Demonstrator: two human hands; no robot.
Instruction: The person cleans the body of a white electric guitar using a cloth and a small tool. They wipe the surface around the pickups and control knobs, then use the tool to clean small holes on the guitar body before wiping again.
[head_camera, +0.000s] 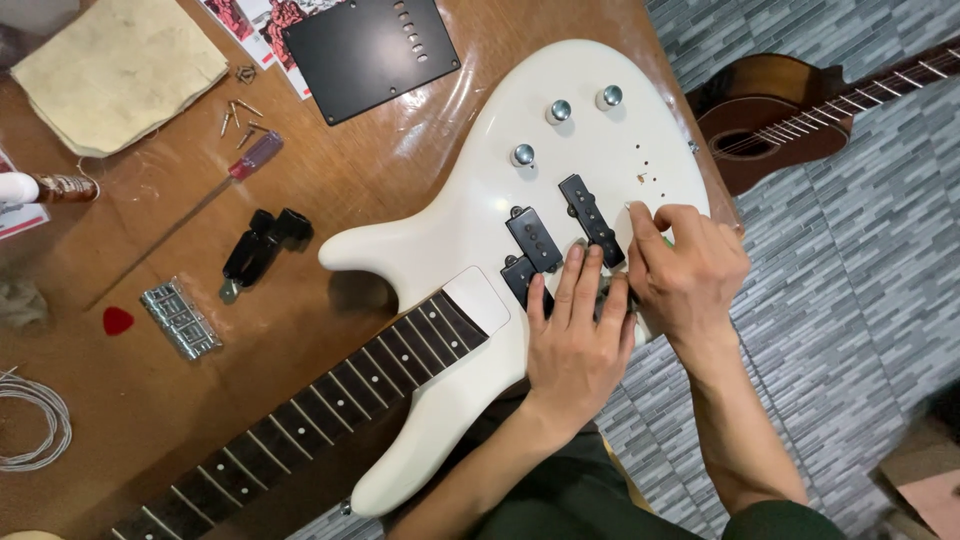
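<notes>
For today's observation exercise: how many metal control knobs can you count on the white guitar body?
3: one knob nearest the black pickups, one above it, one furthest right. The hands may hide others.

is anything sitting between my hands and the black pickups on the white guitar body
Nothing visible does. The left hand and right hand already rest on the guitar body beside the pickups, fingertips touching them.
</notes>
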